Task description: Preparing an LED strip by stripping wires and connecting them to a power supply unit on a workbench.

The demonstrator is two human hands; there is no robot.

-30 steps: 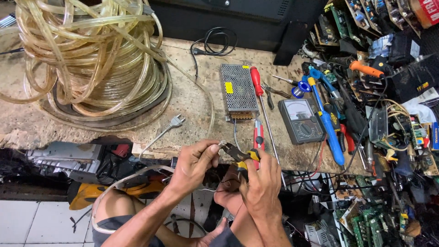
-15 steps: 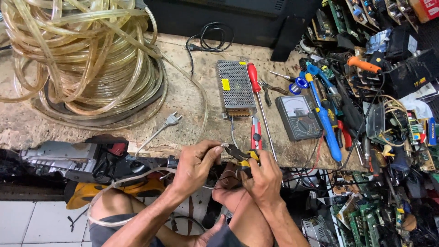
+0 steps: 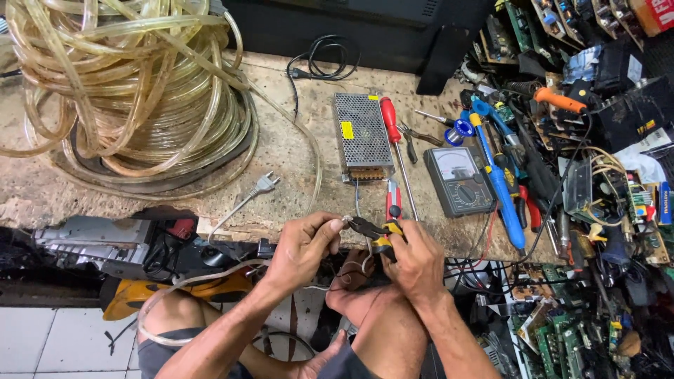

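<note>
Yellow-handled pliers (image 3: 375,235), red screwdriver (image 3: 390,121)

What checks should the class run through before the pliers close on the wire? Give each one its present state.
1. Left hand pinches the wire end: ok.
2. Right hand has a grip on the pliers by the yellow handles: ok.
3. Pliers tip meets the wire end: ok.
4. Loose plug lies on the bench, in no socket: ok.
5. Metal power supply is unpowered: cannot tell.
</note>
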